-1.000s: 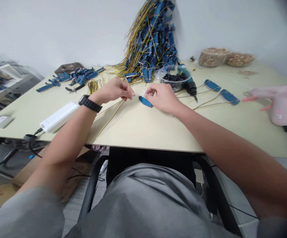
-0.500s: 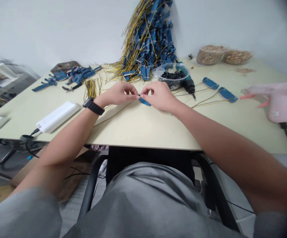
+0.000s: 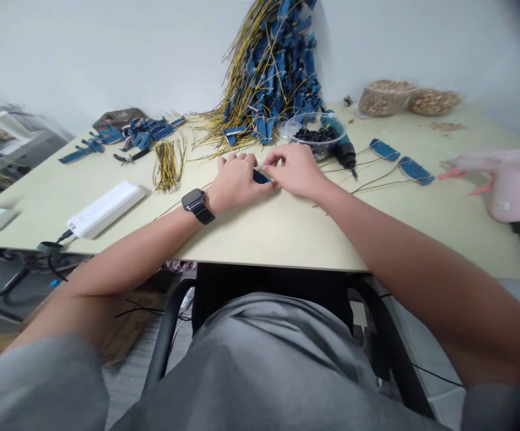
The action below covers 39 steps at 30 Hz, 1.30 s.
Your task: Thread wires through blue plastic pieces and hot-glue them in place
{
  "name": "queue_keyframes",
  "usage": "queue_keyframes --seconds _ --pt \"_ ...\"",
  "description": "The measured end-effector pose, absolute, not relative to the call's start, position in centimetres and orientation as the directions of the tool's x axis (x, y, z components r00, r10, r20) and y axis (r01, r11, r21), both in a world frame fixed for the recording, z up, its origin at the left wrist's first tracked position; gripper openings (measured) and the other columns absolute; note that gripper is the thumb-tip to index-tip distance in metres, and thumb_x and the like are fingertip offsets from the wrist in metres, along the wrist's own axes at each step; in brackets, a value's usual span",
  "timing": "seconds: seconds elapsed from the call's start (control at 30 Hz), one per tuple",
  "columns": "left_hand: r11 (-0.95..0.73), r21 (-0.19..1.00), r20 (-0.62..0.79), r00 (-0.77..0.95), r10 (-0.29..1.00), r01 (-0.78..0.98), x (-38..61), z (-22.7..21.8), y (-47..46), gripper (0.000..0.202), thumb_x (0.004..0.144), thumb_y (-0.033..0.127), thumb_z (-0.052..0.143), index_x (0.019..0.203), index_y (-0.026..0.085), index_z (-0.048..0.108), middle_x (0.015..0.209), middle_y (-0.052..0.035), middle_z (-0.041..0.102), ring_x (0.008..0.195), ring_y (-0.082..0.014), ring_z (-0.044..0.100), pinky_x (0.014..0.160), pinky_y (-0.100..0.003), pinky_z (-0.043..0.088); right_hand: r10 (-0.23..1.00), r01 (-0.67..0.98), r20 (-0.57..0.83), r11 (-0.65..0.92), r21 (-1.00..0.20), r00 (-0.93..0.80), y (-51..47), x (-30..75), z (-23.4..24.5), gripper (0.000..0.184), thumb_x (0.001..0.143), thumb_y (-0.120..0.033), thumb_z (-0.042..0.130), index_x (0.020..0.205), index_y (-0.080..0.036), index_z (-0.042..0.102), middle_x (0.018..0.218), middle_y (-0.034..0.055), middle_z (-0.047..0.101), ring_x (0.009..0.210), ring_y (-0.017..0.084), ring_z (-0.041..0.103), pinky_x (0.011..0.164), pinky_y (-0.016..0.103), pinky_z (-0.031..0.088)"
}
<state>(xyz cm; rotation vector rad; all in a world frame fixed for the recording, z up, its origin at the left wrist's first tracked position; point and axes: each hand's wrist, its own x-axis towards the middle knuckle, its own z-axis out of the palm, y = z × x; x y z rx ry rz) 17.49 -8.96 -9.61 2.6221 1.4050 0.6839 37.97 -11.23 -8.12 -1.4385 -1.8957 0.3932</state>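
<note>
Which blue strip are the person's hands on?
The strip between the left hand and right hand, partly hidden by them. The two strips to the right lie untouched; the heap stands against the wall.

Blue wired strip (image 3: 260, 177) on pale table (image 3: 260, 233), partly covered, between left hand (image 3: 237, 179) and right hand (image 3: 296, 172); loose yellow wire bundle (image 3: 168, 169) nearby.

No text can be read anywhere. The small white label (image 3: 504, 205) on the pink hot glue gun (image 3: 507, 191) is too small to make out, and the black smartwatch (image 3: 196, 205) behind the left hand (image 3: 237, 182) shows no legible display.
</note>
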Motion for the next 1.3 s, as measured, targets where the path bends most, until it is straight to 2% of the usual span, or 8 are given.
queue_keyframes --seconds 0.07,0.23,0.47,0.7,0.97,1.13,1.3 --pt "-0.589 0.319 0.315 0.503 0.805 0.743 17.2 -9.4 -8.7 0.063 0.096 0.076 0.09 0.129 0.023 0.082 0.139 -0.0242 0.089 0.142 -0.0578 0.075 0.129 -0.082 0.048 0.928 0.699 0.354 0.33 -0.635 -0.117 -11.2 38.0 -8.1 0.023 0.105 -0.008 0.083 0.09 -0.025 0.086 0.102 0.0079 0.087 0.099 0.029 0.076 0.101 0.048 0.063" --pt "-0.641 0.378 0.262 0.587 0.766 0.668 15.8 -8.6 -8.2 0.076 0.089 0.076 0.095 0.143 0.026 0.076 0.147 -0.0185 0.089 0.143 -0.0499 0.076 0.134 -0.074 0.047 0.932 0.694 0.353 0.311 -0.649 -0.087 -11.2 38.2 -8.1 0.023 0.101 -0.005 0.081 0.09 -0.024 0.087 0.106 0.0084 0.09 0.099 0.028 0.077 0.104 0.048 0.06" --pt "-0.684 0.401 0.255 0.643 0.723 0.61 14.9 -8.4 -7.5 0.084 0.084 0.094 0.099 0.131 0.028 0.079 0.148 -0.0167 0.092 0.149 -0.0495 0.073 0.136 -0.072 0.044 0.93 0.714 0.352 0.319 -0.623 -0.108 -10.4 38.7 -8.8 0.019 0.101 -0.009 0.083 0.094 -0.025 0.092 0.103 0.0084 0.09 0.099 0.029 0.077 0.102 0.048 0.06" --pt "-0.716 0.41 0.279 0.67 0.688 0.564 14.7 -8.7 -7.1 0.082 0.085 0.101 0.097 0.123 0.03 0.083 0.141 -0.0151 0.093 0.144 -0.0491 0.074 0.136 -0.075 0.045 0.93 0.719 0.349 0.324 -0.615 -0.12 -9.6 39.3 -9.7 0.014 0.098 -0.012 0.089 0.095 -0.025 0.094 0.101 0.0097 0.089 0.101 0.032 0.08 0.101 0.05 0.063" --pt "-0.727 0.403 0.276 0.683 0.676 0.556 14.4 -8.7 -6.8 0.086 0.085 0.105 0.095 0.125 0.028 0.086 0.14 -0.0166 0.093 0.143 -0.0484 0.075 0.136 -0.076 0.044 0.933 0.724 0.337 0.319 -0.611 -0.127 -9.8 39.4 -9.3 0.012 0.099 -0.013 0.089 0.098 -0.025 0.094 0.099 0.0095 0.089 0.097 0.031 0.078 0.103 0.051 0.065" --pt "-0.733 0.394 0.278 0.689 0.67 0.554 14.4 -8.8 -6.9 0.088 0.087 0.105 0.093 0.132 0.029 0.085 0.142 -0.0155 0.093 0.145 -0.0465 0.076 0.139 -0.071 0.042 0.944 0.724 0.305 0.299 -0.622 -0.128 -10.1 39.3 -9.1 0.017 0.101 -0.008 0.089 0.094 -0.022 0.093 0.094 0.0085 0.085 0.092 0.029 0.075 0.103 0.05 0.063" --pt "-0.744 0.397 0.282 0.7 0.657 0.538 14.4 -8.7 -6.9 0.094 0.088 0.111 0.086 0.132 0.027 0.084 0.142 -0.0145 0.093 0.146 -0.0476 0.075 0.138 -0.071 0.036 0.931 0.753 0.324 0.332 -0.568 -0.166 -9.9 39.4 -9.2 0.014 0.103 -0.012 0.087 0.101 -0.022 0.096 0.093 0.008 0.082 0.094 0.03 0.075 0.102 0.05 0.062"
